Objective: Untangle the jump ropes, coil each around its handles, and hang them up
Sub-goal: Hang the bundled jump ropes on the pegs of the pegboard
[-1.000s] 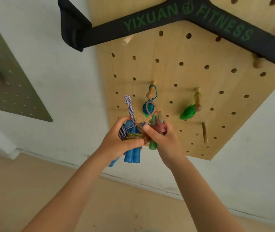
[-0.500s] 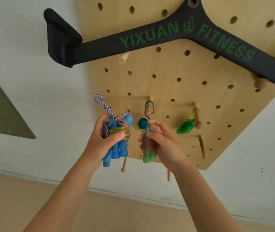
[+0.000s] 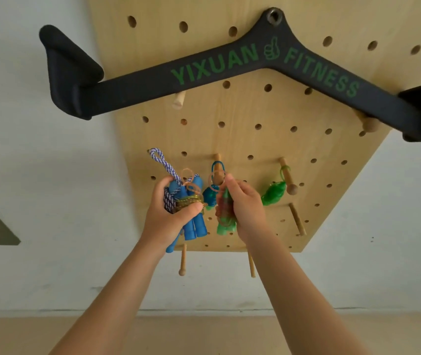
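My left hand [image 3: 168,216] grips a bundle of blue jump-rope handles [image 3: 194,224] wrapped in blue-and-white cord and a glittery gold rope, a cord loop [image 3: 160,162] sticking up. My right hand [image 3: 245,208] holds a coiled rope with green handles [image 3: 226,219] and reddish cord, its fingertips lifting a thin loop up to the wooden peg [image 3: 217,172]. A blue coiled rope [image 3: 210,197] hangs from that same peg. Further right a green coiled rope [image 3: 273,193] hangs on another peg [image 3: 289,178].
The wooden pegboard [image 3: 255,139] fills the upper view, tilted by my upward look. A black fitness bar [image 3: 204,73] marked YIXUAN FITNESS rests on pegs across its top. Bare pegs [image 3: 297,219] stick out at the lower right and along the bottom edge [image 3: 182,262].
Both hands rose toward the board and drew apart. My right hand carried the green-handled rope up and brought its loop to the peg with the blue rope.
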Demonstrator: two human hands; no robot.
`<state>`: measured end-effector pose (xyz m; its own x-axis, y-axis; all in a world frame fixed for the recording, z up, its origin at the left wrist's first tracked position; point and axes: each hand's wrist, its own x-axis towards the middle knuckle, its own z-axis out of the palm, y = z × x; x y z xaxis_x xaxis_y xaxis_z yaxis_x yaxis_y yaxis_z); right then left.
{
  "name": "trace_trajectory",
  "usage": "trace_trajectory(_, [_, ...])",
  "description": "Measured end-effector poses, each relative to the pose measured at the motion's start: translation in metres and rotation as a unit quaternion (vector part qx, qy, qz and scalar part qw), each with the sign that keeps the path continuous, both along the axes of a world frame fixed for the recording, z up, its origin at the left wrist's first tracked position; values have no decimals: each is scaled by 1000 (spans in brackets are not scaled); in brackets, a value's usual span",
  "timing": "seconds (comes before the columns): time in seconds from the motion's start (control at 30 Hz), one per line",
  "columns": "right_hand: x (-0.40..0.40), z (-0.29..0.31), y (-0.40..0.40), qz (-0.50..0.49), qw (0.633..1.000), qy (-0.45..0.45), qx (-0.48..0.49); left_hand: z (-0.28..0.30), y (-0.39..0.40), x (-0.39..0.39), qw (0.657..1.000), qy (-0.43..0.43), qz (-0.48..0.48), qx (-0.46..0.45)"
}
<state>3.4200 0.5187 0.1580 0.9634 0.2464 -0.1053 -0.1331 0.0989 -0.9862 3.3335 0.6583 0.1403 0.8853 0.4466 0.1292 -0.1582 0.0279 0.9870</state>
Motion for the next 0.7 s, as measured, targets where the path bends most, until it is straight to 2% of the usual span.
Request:
trace_trajectory(0.17, [7, -4, 12, -28, 999, 12, -43, -5, 1, 10, 1000, -7, -3, 13])
trace_trajectory(0.37, [16, -8, 20, -18, 999, 14, -44, -5, 5, 17, 1000, -13, 7, 26])
trace_trajectory(0.57, [18, -6, 9, -32, 996, -12, -82, 1, 5, 16, 999, -14, 13, 29])
trace_trajectory(0.63, [12, -10, 6, -44, 993, -47, -101, 4, 4, 11, 999, -21, 20, 34])
trace_trajectory(0.7, [-1, -10, 3, -87, 975, -132, -156, 6, 4, 6, 999, -33, 18, 34])
